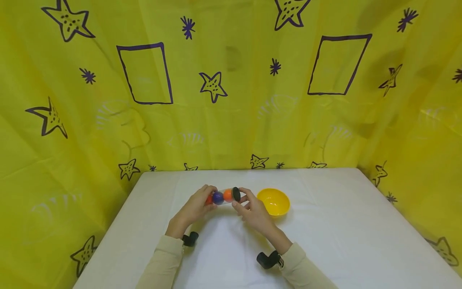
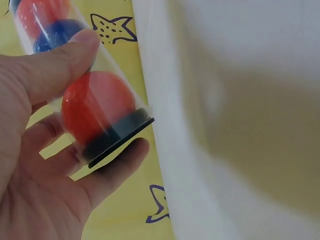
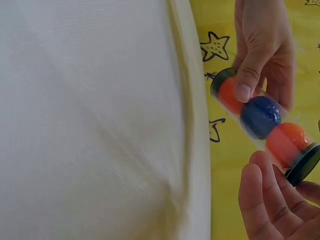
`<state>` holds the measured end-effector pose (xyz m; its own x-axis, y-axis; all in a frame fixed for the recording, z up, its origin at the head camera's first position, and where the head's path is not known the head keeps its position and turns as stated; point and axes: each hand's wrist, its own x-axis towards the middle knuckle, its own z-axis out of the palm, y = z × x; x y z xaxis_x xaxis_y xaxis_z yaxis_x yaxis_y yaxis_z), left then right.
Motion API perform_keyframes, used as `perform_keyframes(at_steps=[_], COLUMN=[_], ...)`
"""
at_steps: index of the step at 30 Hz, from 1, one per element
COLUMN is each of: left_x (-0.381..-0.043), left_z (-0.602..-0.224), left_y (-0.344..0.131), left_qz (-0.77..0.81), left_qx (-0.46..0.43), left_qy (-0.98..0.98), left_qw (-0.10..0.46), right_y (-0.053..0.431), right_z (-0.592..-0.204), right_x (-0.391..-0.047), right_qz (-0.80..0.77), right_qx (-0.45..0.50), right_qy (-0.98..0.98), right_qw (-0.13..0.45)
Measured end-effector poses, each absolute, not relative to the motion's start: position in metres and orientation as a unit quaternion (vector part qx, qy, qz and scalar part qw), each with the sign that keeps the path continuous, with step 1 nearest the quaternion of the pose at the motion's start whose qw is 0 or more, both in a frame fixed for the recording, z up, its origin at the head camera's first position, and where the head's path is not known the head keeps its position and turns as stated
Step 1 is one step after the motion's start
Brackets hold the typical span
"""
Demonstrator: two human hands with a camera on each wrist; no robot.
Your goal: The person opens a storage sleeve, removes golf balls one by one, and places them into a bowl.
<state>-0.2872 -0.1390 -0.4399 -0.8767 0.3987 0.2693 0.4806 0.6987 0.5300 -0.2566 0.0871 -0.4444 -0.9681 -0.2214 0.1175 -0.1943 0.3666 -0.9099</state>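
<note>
A clear tube (image 1: 224,196) with dark caps at its ends is held nearly level above the table. Inside it a blue ball (image 3: 260,117) lies between two orange-red balls. My left hand (image 1: 196,204) grips the tube near its left end; in the left wrist view the thumb (image 2: 82,47) presses on the clear wall. At the other end, my right hand (image 1: 255,210) has thumb and fingers around the dark green cap (image 1: 236,194). In the right wrist view its fingers (image 3: 265,195) lie beside that cap (image 3: 303,165), the thumb mostly out of frame.
A yellow bowl (image 1: 273,202) stands on the white-covered table (image 1: 346,224), just right of the right hand. Yellow curtains (image 1: 238,120) with drawn stars hang behind and at both sides. Dark wrist cameras (image 1: 268,260) sit at both cuffs.
</note>
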Motion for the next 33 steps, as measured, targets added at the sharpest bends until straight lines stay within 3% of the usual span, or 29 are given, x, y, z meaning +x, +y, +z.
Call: perform_keyframes(at_steps=[33], left_x=[-0.282], left_z=[-0.424], left_y=[-0.147], left_qz=[-0.320], left_qx=[-0.260], left_qy=[-0.910], left_qw=[0.043], right_y=[0.084], right_z=[-0.454], right_x=[-0.257], right_qz=[-0.584], right_qx=[-0.095], right_qy=[0.805], right_qw=[0.034])
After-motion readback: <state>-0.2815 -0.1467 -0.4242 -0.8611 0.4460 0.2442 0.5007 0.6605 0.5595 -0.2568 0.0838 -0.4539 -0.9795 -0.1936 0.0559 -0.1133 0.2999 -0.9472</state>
